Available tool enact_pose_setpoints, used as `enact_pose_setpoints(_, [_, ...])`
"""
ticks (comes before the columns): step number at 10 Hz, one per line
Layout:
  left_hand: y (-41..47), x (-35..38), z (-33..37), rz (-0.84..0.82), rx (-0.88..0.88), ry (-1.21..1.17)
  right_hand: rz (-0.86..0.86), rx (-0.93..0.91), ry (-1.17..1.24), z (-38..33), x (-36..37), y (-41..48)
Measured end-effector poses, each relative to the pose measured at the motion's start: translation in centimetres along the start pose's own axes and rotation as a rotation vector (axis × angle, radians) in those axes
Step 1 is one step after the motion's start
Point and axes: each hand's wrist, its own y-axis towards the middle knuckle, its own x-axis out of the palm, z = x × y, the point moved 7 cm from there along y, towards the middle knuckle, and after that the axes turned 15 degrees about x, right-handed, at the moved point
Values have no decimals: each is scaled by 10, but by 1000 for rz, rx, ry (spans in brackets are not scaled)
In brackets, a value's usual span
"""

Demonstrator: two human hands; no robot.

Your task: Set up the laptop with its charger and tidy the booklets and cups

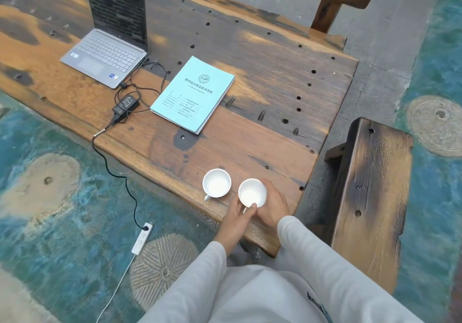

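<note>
Two white cups stand near the table's front edge. The left cup (216, 183) stands free, its handle toward me. My right hand (273, 205) wraps the side of the right cup (252, 192), and my left hand (238, 216) pinches its handle. A silver laptop (105, 55) sits open at the far left, its screen dark. Its black charger brick (125, 105) lies beside it, one lead at the laptop's side, the other cable running off the table to a white power strip (142, 238) on the floor. A stack of light-blue booklets (193, 95) lies mid-table.
The wooden table (275, 85) has many small holes and ends close on the right. A wooden bench (370, 192) stands at the right, another at the far side. The charger cable (120, 172) hangs over the front-left edge. Round stone discs are set in the blue-green floor.
</note>
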Motion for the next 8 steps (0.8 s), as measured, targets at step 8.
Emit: enact_pose_setpoints(8, [-19,-42,0,-28,33,274,11,73,-157,-1,21,-12])
